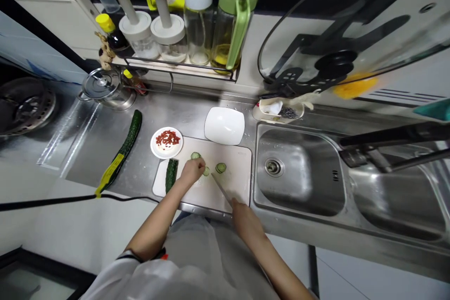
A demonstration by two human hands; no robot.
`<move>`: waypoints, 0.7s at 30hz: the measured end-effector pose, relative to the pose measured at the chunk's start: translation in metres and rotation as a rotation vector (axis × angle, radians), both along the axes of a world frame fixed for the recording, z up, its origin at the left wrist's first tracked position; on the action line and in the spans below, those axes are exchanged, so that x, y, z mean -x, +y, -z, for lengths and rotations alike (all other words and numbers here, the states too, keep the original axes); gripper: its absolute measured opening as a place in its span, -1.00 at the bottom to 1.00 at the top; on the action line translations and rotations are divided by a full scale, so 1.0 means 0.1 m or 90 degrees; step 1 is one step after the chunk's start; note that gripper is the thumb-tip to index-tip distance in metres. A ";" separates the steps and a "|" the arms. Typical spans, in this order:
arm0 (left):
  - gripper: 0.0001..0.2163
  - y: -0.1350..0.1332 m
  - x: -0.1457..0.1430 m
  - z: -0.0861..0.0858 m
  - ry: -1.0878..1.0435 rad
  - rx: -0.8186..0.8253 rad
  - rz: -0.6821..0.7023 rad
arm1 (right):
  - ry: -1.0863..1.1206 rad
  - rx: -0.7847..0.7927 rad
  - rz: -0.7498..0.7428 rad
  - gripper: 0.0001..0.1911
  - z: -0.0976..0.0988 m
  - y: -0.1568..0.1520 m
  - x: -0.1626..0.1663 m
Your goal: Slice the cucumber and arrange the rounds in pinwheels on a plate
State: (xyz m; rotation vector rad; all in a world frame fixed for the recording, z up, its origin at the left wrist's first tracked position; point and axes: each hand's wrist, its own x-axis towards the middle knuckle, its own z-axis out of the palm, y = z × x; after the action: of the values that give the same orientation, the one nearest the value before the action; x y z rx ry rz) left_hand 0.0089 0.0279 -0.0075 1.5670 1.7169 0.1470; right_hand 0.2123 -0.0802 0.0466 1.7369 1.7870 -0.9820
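Note:
My right hand (246, 221) is wrapped round the handle of a knife (221, 189), whose blade points up and left across the white cutting board (234, 190). Just left of the blade, my left hand (192, 171) is closed, its fingers curled together; what they hold, if anything, is hidden. One cucumber slice (206, 171) lies by its fingertips, another slice (195, 155) just beyond the knuckles. More cucumber slices (221, 168) overlap to the right of the knife tip. A cut length of cucumber (171, 174) rests on the board's left side.
Beyond the board stand a small plate of chopped red pieces (167, 143) and a white dish (224, 125). A whole cucumber (130, 140) with a yellow label lies left, near a lidded pot (105, 86). The steel sink (298, 173) borders the right; bottles line a rack (176, 68) behind.

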 end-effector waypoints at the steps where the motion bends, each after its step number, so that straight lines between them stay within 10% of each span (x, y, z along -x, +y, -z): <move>1: -0.84 -0.02 -0.01 0.02 -0.017 -0.003 -0.014 | 0.000 -0.001 0.002 -0.57 0.01 0.01 0.01; 10: -0.81 -0.27 -0.05 0.08 -0.059 0.018 -0.143 | 0.001 -0.025 -0.020 -0.62 0.06 0.06 0.05; 21: -0.88 -0.22 0.02 0.10 -0.146 0.013 -0.099 | -0.022 -0.035 -0.012 -0.65 0.01 0.11 0.00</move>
State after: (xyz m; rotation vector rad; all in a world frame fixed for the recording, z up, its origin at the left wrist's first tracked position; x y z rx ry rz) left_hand 0.0071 0.0056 -0.0179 1.3450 1.6513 0.3716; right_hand 0.2127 -0.0693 0.0453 1.7563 1.8198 -0.8979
